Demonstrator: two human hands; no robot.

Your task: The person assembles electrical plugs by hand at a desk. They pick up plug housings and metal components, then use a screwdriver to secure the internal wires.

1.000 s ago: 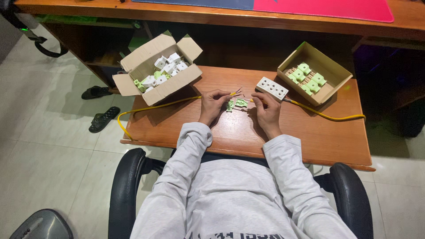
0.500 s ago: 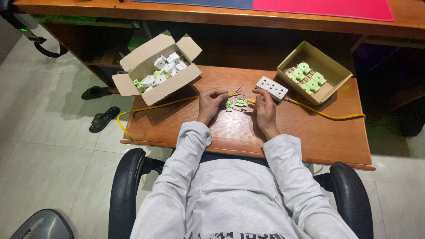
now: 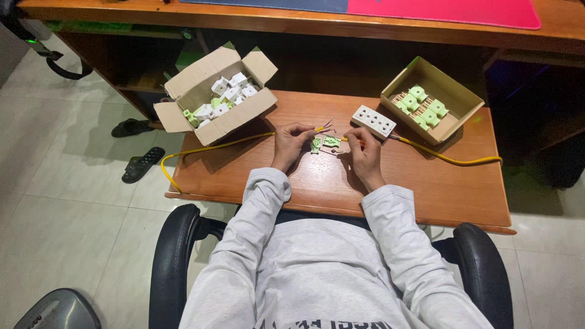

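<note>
Green plastic plug parts [image 3: 323,144] lie on the wooden table [image 3: 426,183] between both hands, at the table's centre. Left hand [image 3: 290,141] pinches the yellow cable [image 3: 213,146] near its bared wire end, fingers closed on it. Right hand [image 3: 363,149] curls beside the parts; whether it grasps one, I cannot tell. At 1 o'clock from the parts sits a white socket strip [image 3: 373,120]; at 10 o'clock an open cardboard box [image 3: 183,116] of white pieces; at 2 o'clock a shallow box [image 3: 454,91] of green ones.
</note>
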